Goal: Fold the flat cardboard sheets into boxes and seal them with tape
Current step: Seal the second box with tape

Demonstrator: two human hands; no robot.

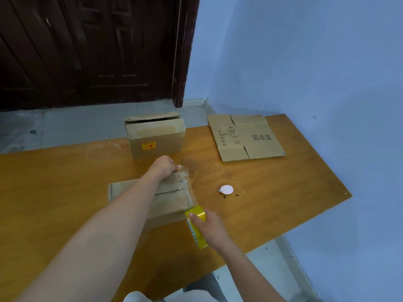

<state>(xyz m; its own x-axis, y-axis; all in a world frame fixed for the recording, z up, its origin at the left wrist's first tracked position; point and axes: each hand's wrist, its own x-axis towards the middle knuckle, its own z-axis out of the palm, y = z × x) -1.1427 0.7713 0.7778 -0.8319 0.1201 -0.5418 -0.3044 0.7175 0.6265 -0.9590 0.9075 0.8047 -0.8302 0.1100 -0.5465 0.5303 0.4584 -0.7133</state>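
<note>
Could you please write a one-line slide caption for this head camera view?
Left hand presses the tape end on a cardboard box while the right hand pulls the yellow tape roll.

Blue wall, dark door, wooden table

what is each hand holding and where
The right hand grips the tape roll round its outer rim. The left hand pinches the tape's free end at the box's far edge.

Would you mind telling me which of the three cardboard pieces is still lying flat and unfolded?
The printed sheet at the table's far right; the other two are already folded into boxes.
</note>
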